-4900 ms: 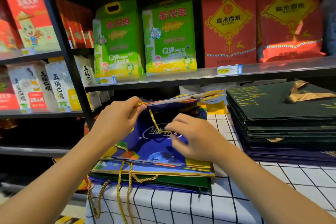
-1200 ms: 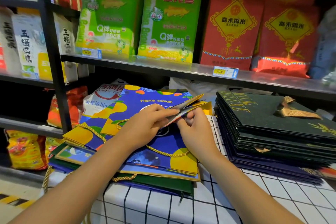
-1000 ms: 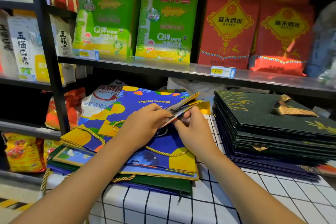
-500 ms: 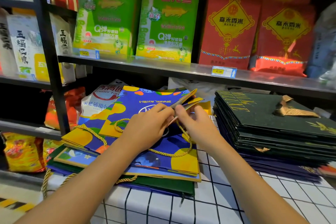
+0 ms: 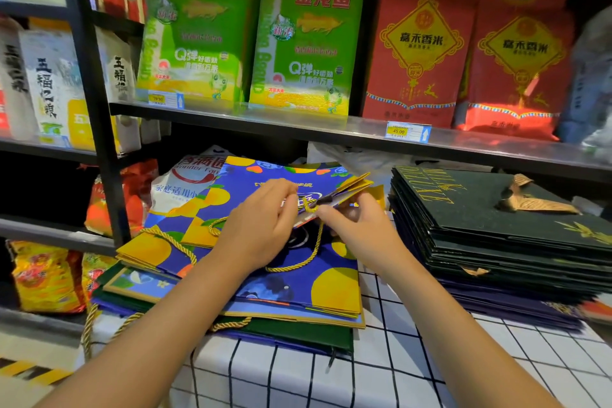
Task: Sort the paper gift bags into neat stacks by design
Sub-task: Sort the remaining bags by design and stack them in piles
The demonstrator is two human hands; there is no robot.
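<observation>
Both hands work at the far edge of the top blue bag [image 5: 298, 275], which lies flat on the mixed pile [image 5: 231, 325] at the left of the checked table [image 5: 397, 374]. The left hand [image 5: 261, 225] has its fingers curled over the bag's open mouth, apparently pinching the top edge where the gold cord [image 5: 298, 262] is knotted; the right hand [image 5: 361, 228] pinches the same lifted edge from the right, thumb and forefinger closed on it. Compared with a second ago, the hands have slid slightly apart along the mouth and the cord loop now hangs free below them over the bag's face rather than lying tucked, while the bag itself has not moved off the pile. That suggests the person is tidying the handle and flattening the mouth before the bag joins a stack, so this bag counts as not yet sorted. Under it lie more blue bags, skewed, then green ones. To the right, well apart from the hands, the dark stack [image 5: 496, 242] sits squared and looks finished. Shelves [image 5: 298, 122] of rice packs rise behind.
</observation>
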